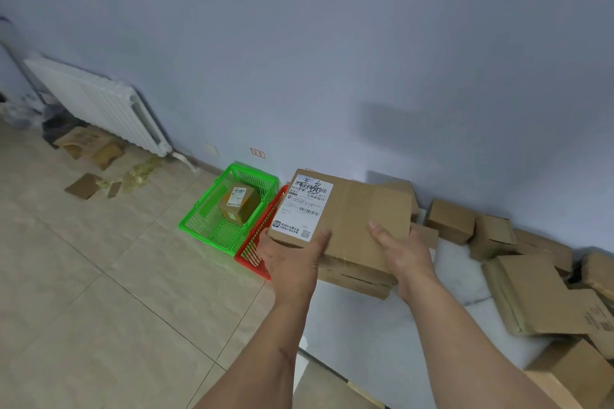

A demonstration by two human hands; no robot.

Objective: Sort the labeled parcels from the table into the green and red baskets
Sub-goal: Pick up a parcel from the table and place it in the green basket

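I hold a flat cardboard parcel (352, 212) with a white shipping label on its left half, lifted over the table's left end. My left hand (292, 256) grips its near left corner and my right hand (402, 249) grips its near right edge. Below and left on the floor stands the green basket (199, 219) with one small labeled box (237, 204) inside. The red basket (255, 242) stands right beside it, mostly hidden behind the parcel and my left hand. Another flat parcel (358, 276) lies on the table under the held one.
The white-covered table (372, 329) carries several more cardboard boxes (518, 276) along the wall to the right. A white radiator (99, 103) hangs on the wall at the left, with cardboard scraps (86, 186) on the tiled floor below it.
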